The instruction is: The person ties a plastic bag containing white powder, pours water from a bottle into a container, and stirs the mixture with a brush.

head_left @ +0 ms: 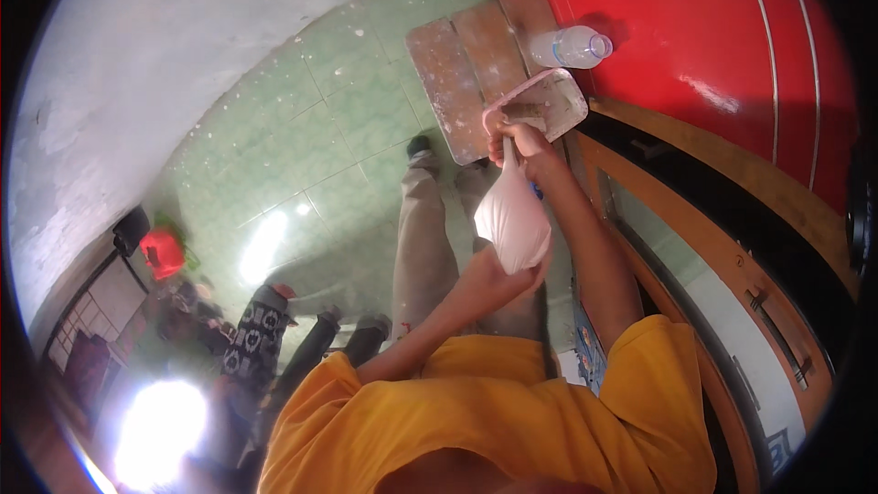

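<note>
A pale pinkish-white filled bag [510, 210] hangs in front of my body, narrowing to a twisted neck at the top. My right hand [523, 142] is closed around that neck. My left hand [508, 276] cups the rounded bottom, its fingers partly hidden by the bag. Just beyond my right hand, a pink-rimmed plastic tray [569, 91] with residue inside lies at the edge of a worn brown slatted board [444, 73]. A clear plastic bottle [562, 48] stands behind the tray.
A red surface [668, 27] and wooden cabinet [764, 329] line the right. Green tiled floor [357, 110] meets a white wall [155, 55] at left. A red item [163, 252], dark clutter and several objects resembling legs or footwear are lower left, near a bright light.
</note>
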Demonstrator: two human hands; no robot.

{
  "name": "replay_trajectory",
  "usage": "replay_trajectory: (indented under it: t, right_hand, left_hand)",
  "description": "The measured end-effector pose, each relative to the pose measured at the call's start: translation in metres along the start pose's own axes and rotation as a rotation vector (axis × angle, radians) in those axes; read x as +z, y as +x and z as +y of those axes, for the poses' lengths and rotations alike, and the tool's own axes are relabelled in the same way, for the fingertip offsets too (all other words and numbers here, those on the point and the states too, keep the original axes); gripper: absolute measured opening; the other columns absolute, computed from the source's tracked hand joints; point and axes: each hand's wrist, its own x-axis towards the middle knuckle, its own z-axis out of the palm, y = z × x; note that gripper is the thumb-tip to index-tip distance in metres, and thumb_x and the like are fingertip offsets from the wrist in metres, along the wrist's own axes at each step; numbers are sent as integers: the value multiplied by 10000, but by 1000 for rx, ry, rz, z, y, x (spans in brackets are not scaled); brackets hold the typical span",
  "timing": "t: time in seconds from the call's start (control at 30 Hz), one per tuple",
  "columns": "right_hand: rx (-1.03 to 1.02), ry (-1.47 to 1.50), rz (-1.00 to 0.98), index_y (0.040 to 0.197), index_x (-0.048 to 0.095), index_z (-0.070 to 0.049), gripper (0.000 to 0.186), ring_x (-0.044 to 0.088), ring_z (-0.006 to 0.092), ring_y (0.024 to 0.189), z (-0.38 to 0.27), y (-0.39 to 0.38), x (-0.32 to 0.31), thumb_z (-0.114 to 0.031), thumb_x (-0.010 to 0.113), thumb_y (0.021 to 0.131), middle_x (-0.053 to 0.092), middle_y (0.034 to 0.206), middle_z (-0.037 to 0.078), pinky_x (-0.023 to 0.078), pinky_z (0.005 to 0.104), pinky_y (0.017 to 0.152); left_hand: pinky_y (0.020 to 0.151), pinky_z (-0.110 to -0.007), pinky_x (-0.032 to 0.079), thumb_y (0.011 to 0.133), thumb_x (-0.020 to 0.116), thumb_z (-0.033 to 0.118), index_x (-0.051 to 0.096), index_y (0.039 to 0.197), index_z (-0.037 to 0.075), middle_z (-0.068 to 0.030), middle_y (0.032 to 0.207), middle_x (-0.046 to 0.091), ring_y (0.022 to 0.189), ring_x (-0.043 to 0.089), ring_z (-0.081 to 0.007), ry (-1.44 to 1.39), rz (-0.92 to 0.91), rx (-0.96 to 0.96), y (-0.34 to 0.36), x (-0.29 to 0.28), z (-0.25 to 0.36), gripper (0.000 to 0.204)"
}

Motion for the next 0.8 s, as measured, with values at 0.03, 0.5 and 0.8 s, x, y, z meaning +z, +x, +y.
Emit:
replay_trajectory:
  t: [0.03,0.5,0.8]
  right_hand:
    - [4,35,36,839,596,-36,266,658,228,642,1,-1,2,-253,501,958,637,743,89,524,347,590]
    - [-517,51,108,712,528,-77,415,582,155,637,-39,-117,92,-351,457,1016,509,650,20,502,330,667]
    - [-992,-112,118,681,544,-23,518,598,153,681,-56,-166,152,-345,389,1057,573,640,64,480,310,728]
  left_hand:
    - [756,-358,500,854,643,236,656,1066,51,-135,864,683,812,664,-236,49,-15,-11,-1,-5,-3,281]
    - [820,-425,509,745,744,349,623,1138,44,-198,1036,678,974,646,-364,667,-57,-36,31,-141,-62,512]
    - [969,-383,454,667,838,166,558,1243,54,-117,1182,622,1156,586,-250,242,-140,459,146,-191,-10,650]
